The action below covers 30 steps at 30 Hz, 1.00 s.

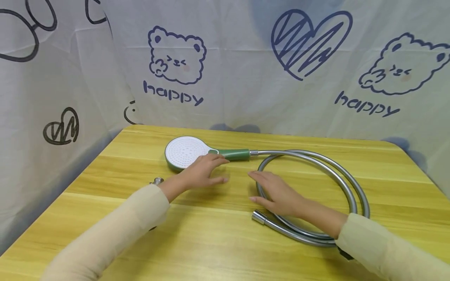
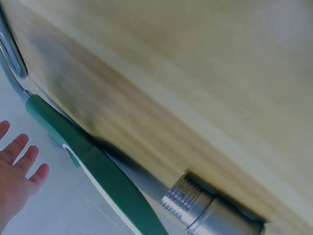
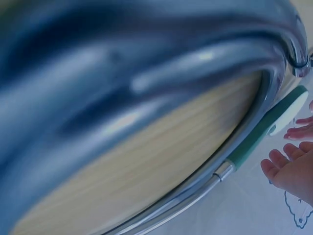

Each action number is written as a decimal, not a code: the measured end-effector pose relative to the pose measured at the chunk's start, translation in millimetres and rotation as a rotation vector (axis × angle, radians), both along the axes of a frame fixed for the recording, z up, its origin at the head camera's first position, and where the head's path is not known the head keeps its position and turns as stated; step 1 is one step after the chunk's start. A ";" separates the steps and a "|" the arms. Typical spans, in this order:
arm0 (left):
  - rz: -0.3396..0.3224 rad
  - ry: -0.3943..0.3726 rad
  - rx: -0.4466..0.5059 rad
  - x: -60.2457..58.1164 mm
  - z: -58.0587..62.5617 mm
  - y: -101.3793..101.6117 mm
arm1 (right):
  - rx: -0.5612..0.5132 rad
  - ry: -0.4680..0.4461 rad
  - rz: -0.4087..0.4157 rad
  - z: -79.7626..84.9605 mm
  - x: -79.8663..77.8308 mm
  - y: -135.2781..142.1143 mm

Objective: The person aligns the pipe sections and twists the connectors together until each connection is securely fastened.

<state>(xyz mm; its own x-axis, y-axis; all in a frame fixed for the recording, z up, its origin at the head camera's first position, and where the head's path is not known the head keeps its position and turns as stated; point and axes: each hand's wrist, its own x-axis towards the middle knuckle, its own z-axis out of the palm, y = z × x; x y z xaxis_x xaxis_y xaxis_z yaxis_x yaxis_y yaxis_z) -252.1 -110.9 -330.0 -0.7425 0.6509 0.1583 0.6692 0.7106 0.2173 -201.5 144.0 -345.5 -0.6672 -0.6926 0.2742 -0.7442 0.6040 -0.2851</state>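
Lying just beyond the left hand (image 1: 201, 172), the shower head (image 1: 186, 151) could twist if the hose (image 1: 285, 231), looped beneath the right hand (image 1: 280, 196), snags. Both hands are loosely spread, gripping nothing. A careless left sleeve (image 1: 135, 216) might roll the fitting (image 2: 208, 210) near that hand.

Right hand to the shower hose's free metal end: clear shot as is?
Probably yes: the right hand looks empty and close to the hose's free metal end, and nothing covers that end in the head view.
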 end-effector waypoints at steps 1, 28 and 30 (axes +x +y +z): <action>-0.007 -0.001 -0.003 2.4 -0.6 -0.4 | -0.004 0.000 0.005 -0.9 1.8 0.6; -0.026 0.018 0.063 42.7 -15.4 -55.2 | -0.167 0.000 0.072 -29.1 42.2 21.7; 0.001 0.012 0.071 44.7 -15.7 -60.3 | -0.181 0.016 0.063 -29.5 42.5 20.7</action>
<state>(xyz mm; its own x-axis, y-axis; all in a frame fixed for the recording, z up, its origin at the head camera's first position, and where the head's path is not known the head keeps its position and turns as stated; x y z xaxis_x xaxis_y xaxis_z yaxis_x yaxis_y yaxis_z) -207.4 -171.3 -345.8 -0.7412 0.6367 0.2129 0.6711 0.6946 0.2590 -159.0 164.7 -374.9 -0.6183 -0.6715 0.4083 -0.7845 0.4957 -0.3726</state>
